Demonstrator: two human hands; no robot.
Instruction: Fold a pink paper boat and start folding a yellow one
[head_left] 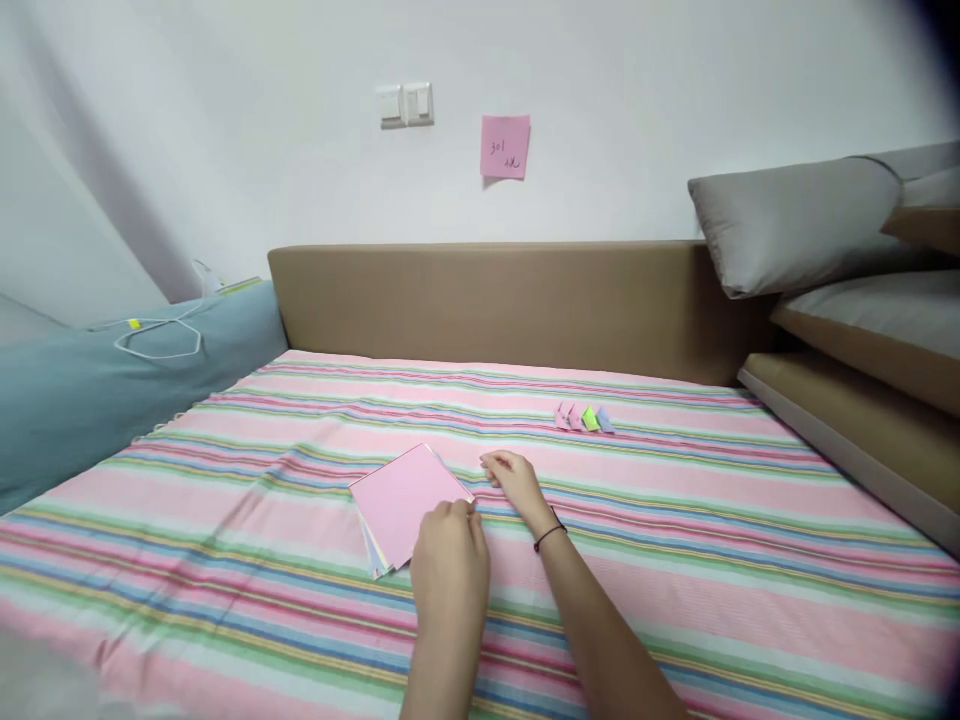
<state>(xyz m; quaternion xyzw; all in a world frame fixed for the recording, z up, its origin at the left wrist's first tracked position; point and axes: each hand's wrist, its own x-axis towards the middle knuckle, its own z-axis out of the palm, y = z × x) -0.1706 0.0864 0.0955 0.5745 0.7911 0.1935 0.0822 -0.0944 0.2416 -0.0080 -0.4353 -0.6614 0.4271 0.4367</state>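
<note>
A stack of square paper (409,505) lies on the striped cloth, its top sheet pink, with paler edges fanned out below. My left hand (451,550) covers the stack's lower right side, its fingers curled and closed at the right corner. Just right of that corner is my right hand (514,478), thumb and fingers pinched together above the cloth. Whether anything small sits between those fingertips I cannot make out. Farther back to the right, small folded paper pieces stand in a row: pink ones (574,417), a green one (591,419) and a bluish one (605,420).
The striped cloth (300,620) covers the bed up to a brown headboard (487,305). Grey cushions (795,215) pile up at the right. A blue-green bolster (67,400) with a white cable (157,355) borders the left. A pink note (505,148) hangs beside wall switches (405,105).
</note>
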